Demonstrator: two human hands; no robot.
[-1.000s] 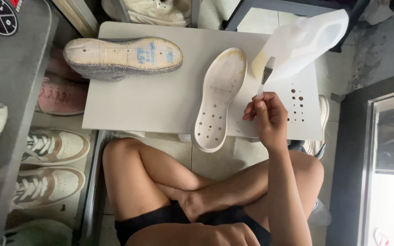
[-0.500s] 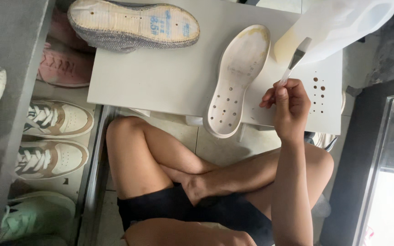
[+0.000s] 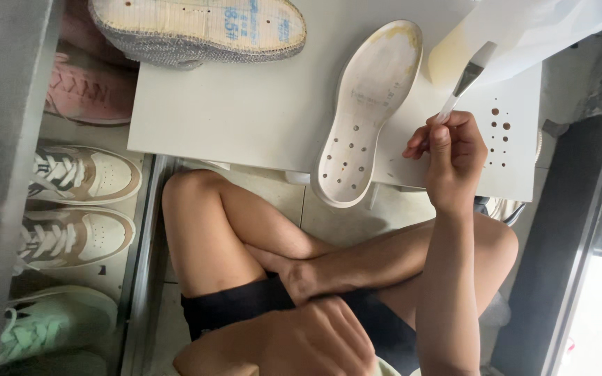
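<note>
1. Right hand (image 3: 451,150): raised over the near right part of the desk (image 3: 245,118), fingers (image 3: 440,136) pinched narrow on the clear handle of a small brush (image 3: 467,80). The grip is near the handle's lower end.
2. Brush: tilted, with the metal ferrule and bristle end pointing up and away from the person, towards a translucent white plastic bag (image 3: 524,35) at the far right of the desk. Whether the bristles touch the bag cannot be told.
3. Insole (image 3: 367,111): white, perforated at the near end, yellowish staining round the far end. It lies flat on the desk just left of the right hand, apart from it, its near end overhanging the desk edge.
4. Shoe (image 3: 196,28): lies sole side up at the far left of the desk, grey knit upper showing along its edge, pale board with small holes on top. Well apart from the hand.
5. Desk: white and low, with a group of round holes (image 3: 499,136) in the surface just right of the hand.
6. Left hand (image 3: 315,341): low in the view, resting on the person's lap over black shorts, blurred. It appears to hold nothing; how far the fingers are spread cannot be told.
7. Person: seated cross-legged on the tiled floor behind the desk.
8. Left side: several sneakers (image 3: 78,174), white-and-tan, pink and pale green, lie in rows on the floor.
</note>
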